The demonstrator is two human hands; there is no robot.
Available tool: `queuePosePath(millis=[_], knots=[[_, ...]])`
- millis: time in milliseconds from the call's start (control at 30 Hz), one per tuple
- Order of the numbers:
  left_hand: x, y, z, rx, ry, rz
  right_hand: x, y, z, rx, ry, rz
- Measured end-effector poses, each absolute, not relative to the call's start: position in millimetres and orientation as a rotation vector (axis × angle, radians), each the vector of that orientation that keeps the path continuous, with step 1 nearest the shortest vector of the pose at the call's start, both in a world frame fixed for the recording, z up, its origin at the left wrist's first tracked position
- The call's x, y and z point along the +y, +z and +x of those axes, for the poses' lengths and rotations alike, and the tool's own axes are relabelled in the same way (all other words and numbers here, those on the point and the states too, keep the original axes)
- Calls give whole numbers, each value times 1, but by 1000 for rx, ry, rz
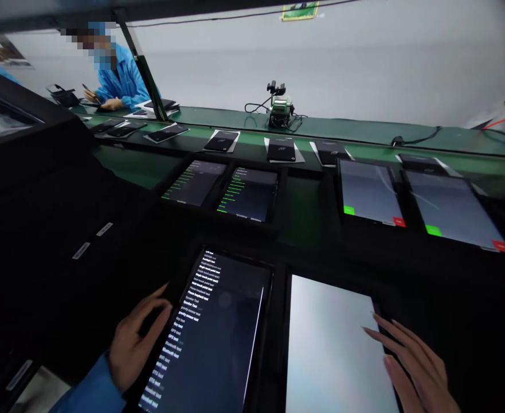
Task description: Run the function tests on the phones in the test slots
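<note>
White screen: blank tablet (329,344), front right of the bench.
Right hand (415,361): fingers spread, tips at its right edge.
Left hand (136,338): loosely curled, touching the text-list tablet (213,332), front centre.

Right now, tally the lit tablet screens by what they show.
White text list on dark: 1
Green text list on dark: 2
Plain pale screen: 1
Grey with green and red corner buttons: 2
Total: 6
</note>
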State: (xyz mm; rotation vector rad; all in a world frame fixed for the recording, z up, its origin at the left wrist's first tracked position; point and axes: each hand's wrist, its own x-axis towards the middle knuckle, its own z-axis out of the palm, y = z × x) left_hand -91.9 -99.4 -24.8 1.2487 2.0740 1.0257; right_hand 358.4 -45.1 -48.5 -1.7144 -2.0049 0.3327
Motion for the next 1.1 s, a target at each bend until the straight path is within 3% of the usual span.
queuePosePath(millis=[300, 667, 1100], knots=[[-80, 1, -62, 2029, 721, 1324, -42, -55, 360, -2019, 385, -1756], [-68, -4, -79, 1971, 482, 1322, -42, -40, 347, -1909, 425, -1721], [-69, -11, -80, 2025, 718, 1256, -42, -31, 337, -1748, 575, -1798]])
